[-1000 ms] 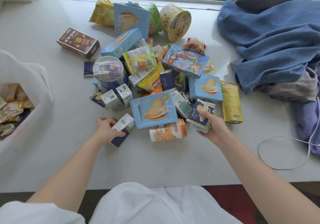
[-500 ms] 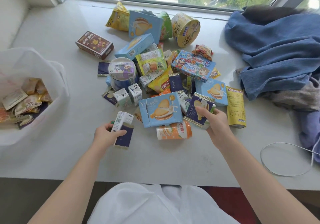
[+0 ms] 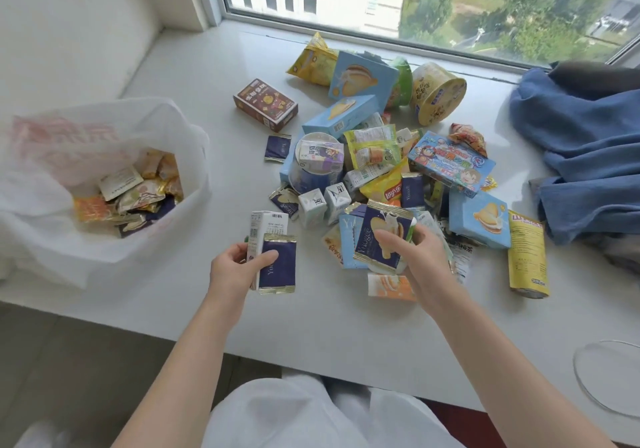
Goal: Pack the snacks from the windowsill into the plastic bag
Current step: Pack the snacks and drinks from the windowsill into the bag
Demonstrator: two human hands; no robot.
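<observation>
**Both hands carrying snacks, bag waiting at left**

I am seeing the plastic bag [image 3: 104,184] gaping at centre left, partly filled. The snacks [image 3: 381,156] are lying heaped mid-frame on the windowsill [image 3: 346,316]. My left hand [image 3: 232,267] is pinching a carton and dark wrapper [image 3: 278,262]; my right hand [image 3: 420,251] is gripping a similar crinkly, light packet [image 3: 379,236], best held by the edges.

White cable [image 3: 588,388] cut off right

The left hand [image 3: 232,267] grips a navy packet [image 3: 278,263] and a white carton [image 3: 265,229]. The right hand [image 3: 420,253] holds another packet [image 3: 381,239] beside the snack pile [image 3: 381,156], with the plastic bag [image 3: 104,156] left.
</observation>
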